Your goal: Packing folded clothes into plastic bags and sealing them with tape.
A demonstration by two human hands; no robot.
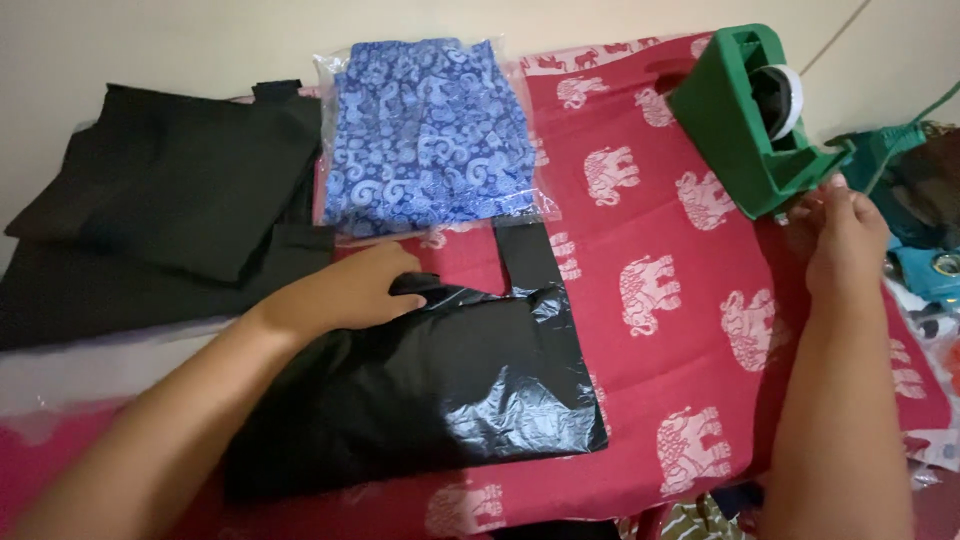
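Pressing the black plastic bag (430, 390), left hand (355, 290) flat; right hand (845, 245) seemingly pinching tape at the green dispenser (740, 125).

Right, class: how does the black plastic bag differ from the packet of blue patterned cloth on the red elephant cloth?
The black plastic bag is glossy, crinkled and opaque; the packet of blue patterned cloth is clear-wrapped, so its print shows. The bag lies nearer the person, with the left hand pressing its top; the packet lies farther away, untouched. The right hand is at the green tape dispenser. Both lie flat on the red elephant cloth.
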